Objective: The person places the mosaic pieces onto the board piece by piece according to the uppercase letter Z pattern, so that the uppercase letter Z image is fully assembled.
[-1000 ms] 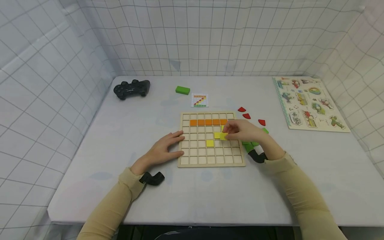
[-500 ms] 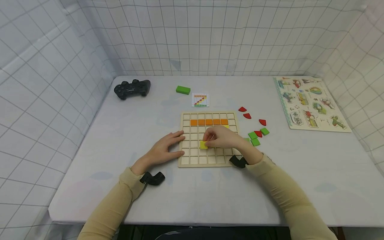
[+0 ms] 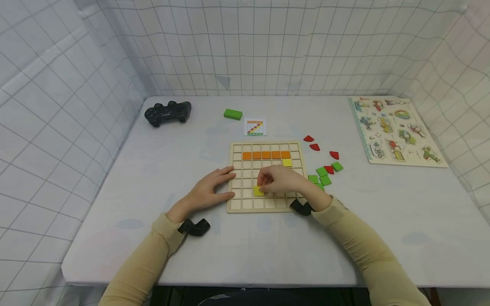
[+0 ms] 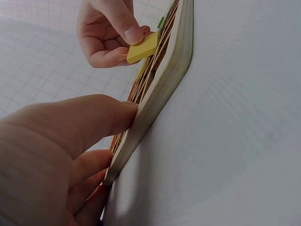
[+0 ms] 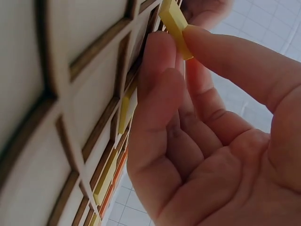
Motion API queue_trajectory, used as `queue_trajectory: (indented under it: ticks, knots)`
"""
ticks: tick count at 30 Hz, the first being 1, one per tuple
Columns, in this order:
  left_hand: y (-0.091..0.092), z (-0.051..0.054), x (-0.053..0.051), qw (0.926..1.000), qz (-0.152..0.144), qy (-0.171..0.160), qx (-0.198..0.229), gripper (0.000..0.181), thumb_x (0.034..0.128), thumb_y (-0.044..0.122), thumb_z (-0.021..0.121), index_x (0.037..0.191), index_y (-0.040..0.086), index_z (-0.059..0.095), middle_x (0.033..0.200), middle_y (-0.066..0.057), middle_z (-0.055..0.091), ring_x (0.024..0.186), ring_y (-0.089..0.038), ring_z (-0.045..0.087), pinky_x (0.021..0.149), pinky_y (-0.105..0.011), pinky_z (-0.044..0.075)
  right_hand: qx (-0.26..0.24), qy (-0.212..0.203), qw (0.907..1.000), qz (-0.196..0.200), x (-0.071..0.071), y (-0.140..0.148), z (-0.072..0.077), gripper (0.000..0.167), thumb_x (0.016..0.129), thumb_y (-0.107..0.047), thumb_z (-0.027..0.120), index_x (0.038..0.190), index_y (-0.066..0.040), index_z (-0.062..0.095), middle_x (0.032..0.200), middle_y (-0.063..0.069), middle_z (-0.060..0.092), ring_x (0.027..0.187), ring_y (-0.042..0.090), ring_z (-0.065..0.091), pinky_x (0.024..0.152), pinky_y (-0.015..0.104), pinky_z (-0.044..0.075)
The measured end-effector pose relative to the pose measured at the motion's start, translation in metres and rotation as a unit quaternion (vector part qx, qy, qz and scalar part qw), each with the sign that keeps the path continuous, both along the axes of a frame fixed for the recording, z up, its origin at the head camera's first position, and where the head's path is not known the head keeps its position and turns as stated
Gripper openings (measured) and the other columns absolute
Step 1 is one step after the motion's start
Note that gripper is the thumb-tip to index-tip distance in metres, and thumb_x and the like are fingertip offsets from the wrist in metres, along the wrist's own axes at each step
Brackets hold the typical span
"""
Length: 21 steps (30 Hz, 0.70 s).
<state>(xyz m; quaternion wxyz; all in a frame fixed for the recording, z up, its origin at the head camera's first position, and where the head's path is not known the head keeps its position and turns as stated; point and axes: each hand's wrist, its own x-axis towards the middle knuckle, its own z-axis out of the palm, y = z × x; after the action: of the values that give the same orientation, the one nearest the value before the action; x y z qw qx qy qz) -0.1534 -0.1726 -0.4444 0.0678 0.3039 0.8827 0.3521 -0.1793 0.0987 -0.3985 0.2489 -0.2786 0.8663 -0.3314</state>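
A wooden grid board (image 3: 236, 204) lies on the table, with a row of orange tiles (image 3: 266, 155) near its far edge. My left hand (image 3: 208, 188) rests on the board's left edge, fingers relaxed and thumb along the rim. Over the lower left of the grid, my right hand (image 3: 281, 179) pinches a yellow square tile (image 3: 258, 191) between thumb and fingers. In the left wrist view this tile (image 4: 143, 47) is tilted above the cells. One yellow tile (image 3: 287, 162) sits below the orange row; the right wrist view shows another yellow tile (image 5: 128, 106) in the grid.
Green tiles (image 3: 325, 180) and red quarter-round pieces (image 3: 314, 147) lie right of the board. Behind it are a pattern card (image 3: 254, 127) and a green block (image 3: 232, 114). A black game controller (image 3: 167, 113) sits back left, a picture puzzle board (image 3: 398, 131) back right.
My right hand has moved left and toward the near side across the board, carrying the yellow tile to the lower left cells. The left hand has stayed on the board's edge.
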Motion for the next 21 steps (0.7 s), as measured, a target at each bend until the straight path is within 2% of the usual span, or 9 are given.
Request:
queue_trajectory:
  ticks: [7,21]
  knots:
    - [0.0006,0.0012,0.0003,1.0000,-0.002,-0.001,0.002,0.061,0.0872,0.033,0.066,0.137,0.004,0.048,0.150,-0.008,0.032,0.139,-0.025,0.025,0.116,-0.038,0.017,0.009,0.023,0.9996,0.013,0.0015,-0.0005,0.0011,0.007,0.083,-0.015,0.072,0.083,-0.014,0.065,0.076,-0.004,0.061,0.072,0.012,0.057,0.066,0.025,0.050]
    - [0.0000,-0.0008,-0.0007,1.0000,-0.001,-0.001,-0.003,0.061,0.0871,0.034,0.067,0.137,0.004,0.048,0.150,-0.007,0.032,0.139,-0.023,0.025,0.116,-0.037,0.016,0.043,0.044,0.9981,0.003,0.0034,-0.0020,0.0024,0.006,0.082,-0.018,0.074,0.086,-0.016,0.071,0.076,-0.008,0.062,0.073,0.009,0.057,0.068,0.024,0.050]
